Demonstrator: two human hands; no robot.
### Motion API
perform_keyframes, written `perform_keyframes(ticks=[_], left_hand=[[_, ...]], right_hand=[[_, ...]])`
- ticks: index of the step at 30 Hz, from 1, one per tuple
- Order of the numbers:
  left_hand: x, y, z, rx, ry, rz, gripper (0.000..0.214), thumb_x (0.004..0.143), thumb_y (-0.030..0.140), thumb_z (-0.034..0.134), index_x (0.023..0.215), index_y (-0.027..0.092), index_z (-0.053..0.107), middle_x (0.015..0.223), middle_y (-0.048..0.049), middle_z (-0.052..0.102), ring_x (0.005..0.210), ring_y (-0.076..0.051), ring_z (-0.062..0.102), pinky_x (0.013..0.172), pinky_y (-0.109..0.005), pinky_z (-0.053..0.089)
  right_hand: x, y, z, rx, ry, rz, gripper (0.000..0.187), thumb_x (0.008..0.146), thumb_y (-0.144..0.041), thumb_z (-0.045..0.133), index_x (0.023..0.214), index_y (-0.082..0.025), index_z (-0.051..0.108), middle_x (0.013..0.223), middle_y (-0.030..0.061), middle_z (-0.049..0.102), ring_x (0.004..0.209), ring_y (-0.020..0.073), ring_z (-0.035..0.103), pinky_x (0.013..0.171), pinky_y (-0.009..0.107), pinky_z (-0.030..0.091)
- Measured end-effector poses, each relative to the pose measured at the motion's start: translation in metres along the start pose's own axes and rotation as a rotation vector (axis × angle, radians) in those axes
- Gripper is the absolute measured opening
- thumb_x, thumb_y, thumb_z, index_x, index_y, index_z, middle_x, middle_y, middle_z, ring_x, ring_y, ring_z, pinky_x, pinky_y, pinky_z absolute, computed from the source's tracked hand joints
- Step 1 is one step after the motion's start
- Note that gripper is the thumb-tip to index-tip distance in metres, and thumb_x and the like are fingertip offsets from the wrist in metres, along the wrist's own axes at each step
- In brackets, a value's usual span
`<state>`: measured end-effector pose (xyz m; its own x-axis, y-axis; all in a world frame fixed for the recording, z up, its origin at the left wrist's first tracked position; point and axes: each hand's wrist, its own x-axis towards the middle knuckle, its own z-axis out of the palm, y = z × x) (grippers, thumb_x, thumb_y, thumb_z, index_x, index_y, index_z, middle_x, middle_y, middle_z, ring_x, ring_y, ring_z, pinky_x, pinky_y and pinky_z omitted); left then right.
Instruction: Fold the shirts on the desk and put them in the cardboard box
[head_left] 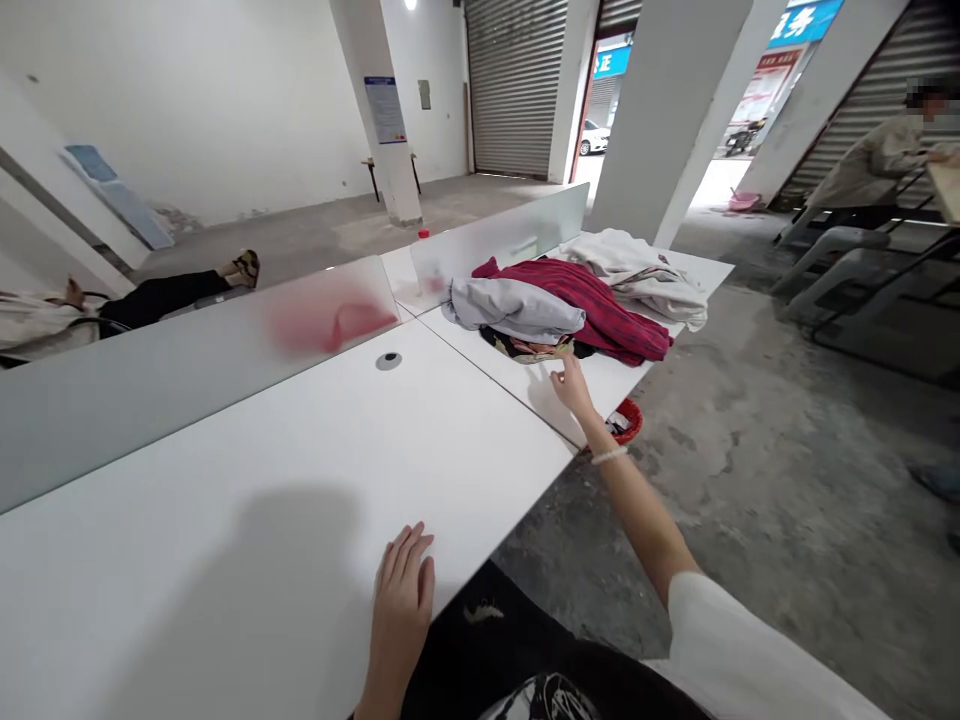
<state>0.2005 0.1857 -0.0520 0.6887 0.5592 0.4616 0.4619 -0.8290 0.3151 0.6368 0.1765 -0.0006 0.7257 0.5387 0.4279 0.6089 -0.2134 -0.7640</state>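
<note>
See the dark patterned garment [526, 348] on the counter [611, 376], at one o'clock from the left hand [405, 580], tucked under the pale grey garment [523, 308], with the red plaid garment [607, 310] at two o'clock. Judge it soft, limp and light, hardly fragile, perhaps apt to slide on the smooth counter. Best taken by the near edge, around six o'clock, pinching clear of the grey folds. Note hands well apart: left laid loosely on the counter with fingers straight, right hand [573, 386] curled by the patterned garment's five o'clock edge. Cannot tell whether touching or pinching cloth. Cannot make out the garment's shape, mostly covered, nor the contents of the red basket [636, 416], partly hidden at four o'clock from the right hand.
</note>
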Motion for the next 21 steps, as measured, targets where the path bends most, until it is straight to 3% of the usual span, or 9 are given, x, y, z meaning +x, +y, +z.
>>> perform_keyframes(ticks=[2,5,9,13,15,16,17,19,21], left_hand=[[0.000,-0.001,-0.001,-0.010,-0.013,-0.022,0.028,0.092,0.020,0.042,0.116,0.019,0.055,0.125,-0.0085,0.061,0.123,-0.023,0.050,0.106,-0.047,0.037],[0.002,-0.001,-0.001,-0.034,-0.025,-0.064,0.026,0.091,0.023,0.043,0.113,0.021,0.058,0.124,-0.0073,0.062,0.122,-0.024,0.051,0.103,-0.048,0.040],[0.002,-0.003,0.000,-0.106,-0.036,-0.137,0.026,0.091,0.028,0.043,0.110,0.023,0.060,0.123,-0.0065,0.063,0.121,-0.025,0.053,0.101,-0.051,0.041],[0.004,0.000,-0.005,-0.274,-0.063,-0.320,0.030,0.091,0.034,0.042,0.114,0.024,0.059,0.125,-0.0074,0.062,0.123,-0.026,0.050,0.103,-0.051,0.040],[0.006,0.003,-0.010,-0.405,-0.060,-0.479,0.035,0.091,0.038,0.042,0.121,0.024,0.053,0.130,-0.0089,0.057,0.126,-0.025,0.048,0.101,-0.048,0.043],[0.008,0.004,-0.012,-0.477,-0.045,-0.553,0.039,0.091,0.040,0.042,0.126,0.024,0.048,0.131,-0.0099,0.056,0.126,-0.025,0.048,0.101,-0.046,0.044],[0.009,0.005,-0.014,-0.548,-0.021,-0.611,0.044,0.090,0.041,0.043,0.131,0.024,0.043,0.131,-0.0109,0.055,0.125,-0.024,0.049,0.100,-0.045,0.044],[0.009,0.006,-0.016,-0.659,0.035,-0.678,0.053,0.089,0.043,0.046,0.136,0.022,0.032,0.126,-0.0122,0.058,0.120,-0.022,0.054,0.099,-0.042,0.045],[0.009,0.007,-0.016,-0.690,0.071,-0.703,0.059,0.087,0.044,0.050,0.138,0.021,0.030,0.118,-0.0123,0.061,0.113,-0.022,0.058,0.095,-0.040,0.047]], right_hand=[[0.036,-0.004,-0.002,-0.010,0.097,0.021,0.038,0.090,-0.020,0.049,0.127,-0.011,0.049,0.135,0.0159,0.044,0.117,0.0217,0.048,0.095,0.037,0.044],[0.076,-0.016,-0.004,-0.029,0.144,0.063,0.037,0.093,-0.032,0.053,0.125,-0.013,0.051,0.129,0.0113,0.050,0.108,0.0217,0.054,0.094,0.045,0.045],[0.081,-0.050,0.011,-0.035,0.032,0.007,0.026,0.093,-0.031,0.052,0.110,-0.012,0.057,0.106,0.0072,0.061,0.089,0.0165,0.060,0.082,0.038,0.049],[0.010,-0.105,0.035,0.012,-0.179,-0.223,0.021,0.091,-0.025,0.051,0.102,-0.009,0.059,0.095,0.0105,0.064,0.083,0.0180,0.059,0.077,0.032,0.047],[-0.043,-0.131,0.040,0.060,-0.362,-0.368,0.020,0.088,-0.030,0.057,0.100,-0.015,0.062,0.094,0.0063,0.066,0.078,0.0150,0.060,0.073,0.026,0.047],[-0.069,-0.142,0.040,0.099,-0.522,-0.485,0.020,0.087,-0.033,0.059,0.100,-0.018,0.063,0.094,0.0042,0.067,0.074,0.0130,0.060,0.069,0.023,0.048],[-0.093,-0.150,0.038,0.143,-0.724,-0.637,0.024,0.090,-0.034,0.056,0.107,-0.019,0.062,0.100,0.0050,0.066,0.077,0.0126,0.061,0.070,0.022,0.048],[-0.130,-0.158,0.033,0.183,-0.922,-0.784,0.028,0.094,-0.034,0.049,0.116,-0.020,0.059,0.107,0.0062,0.064,0.087,0.0138,0.062,0.075,0.023,0.049],[-0.151,-0.153,0.029,0.150,-0.926,-0.775,0.030,0.097,-0.030,0.043,0.122,-0.020,0.056,0.112,0.0079,0.062,0.096,0.0162,0.062,0.079,0.026,0.049]])
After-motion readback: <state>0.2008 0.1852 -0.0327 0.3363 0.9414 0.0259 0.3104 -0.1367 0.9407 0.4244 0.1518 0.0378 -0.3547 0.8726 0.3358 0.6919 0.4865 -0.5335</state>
